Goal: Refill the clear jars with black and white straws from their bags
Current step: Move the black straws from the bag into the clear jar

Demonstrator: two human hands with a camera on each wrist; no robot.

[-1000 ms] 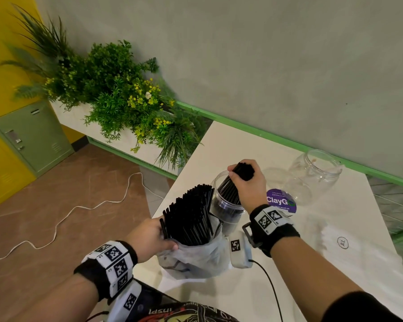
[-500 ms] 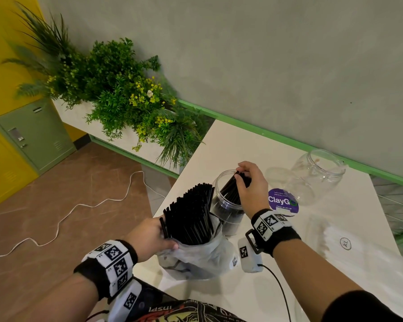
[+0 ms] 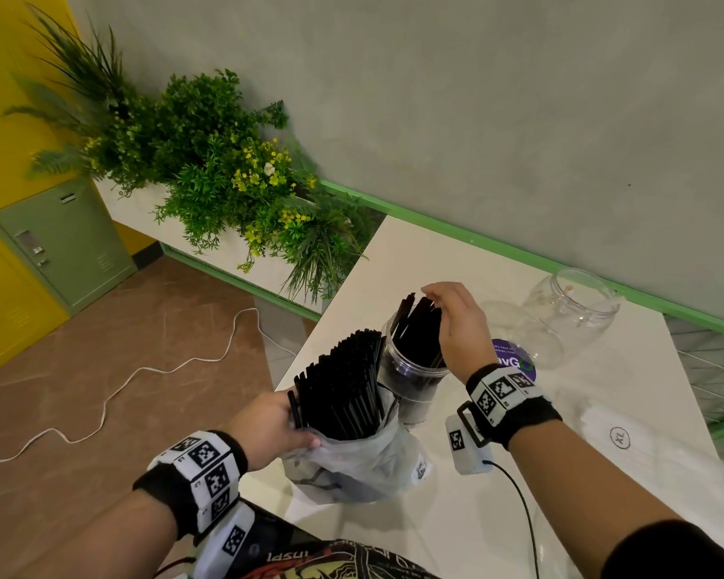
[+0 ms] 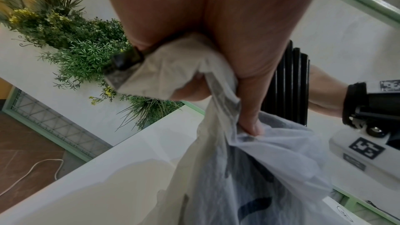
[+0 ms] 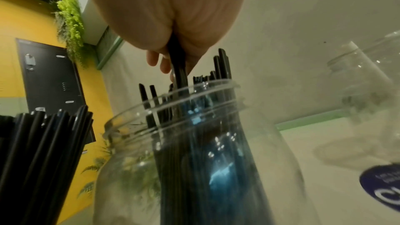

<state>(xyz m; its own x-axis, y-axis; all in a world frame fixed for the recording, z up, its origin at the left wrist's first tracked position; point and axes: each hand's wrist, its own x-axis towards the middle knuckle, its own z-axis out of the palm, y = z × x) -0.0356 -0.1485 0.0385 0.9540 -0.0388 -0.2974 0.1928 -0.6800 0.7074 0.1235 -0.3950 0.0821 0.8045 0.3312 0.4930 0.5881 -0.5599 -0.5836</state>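
Black straws (image 3: 414, 332) upright in jar (image 3: 410, 382) — tips up, right hand (image 3: 460, 323) pinching one, left hand (image 3: 268, 428) gripping bag (image 3: 352, 461)

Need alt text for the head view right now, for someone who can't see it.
Right hand holds black straws standing in a clear jar on a white table. Left hand grips a straw-filled plastic bag beside it; an empty jar stands behind.

Beyond my table (image 3: 427, 261), a planter (image 3: 210, 169) lines the wall; a white cord (image 3: 113, 394) snakes across the floor near a green locker (image 3: 65, 240).
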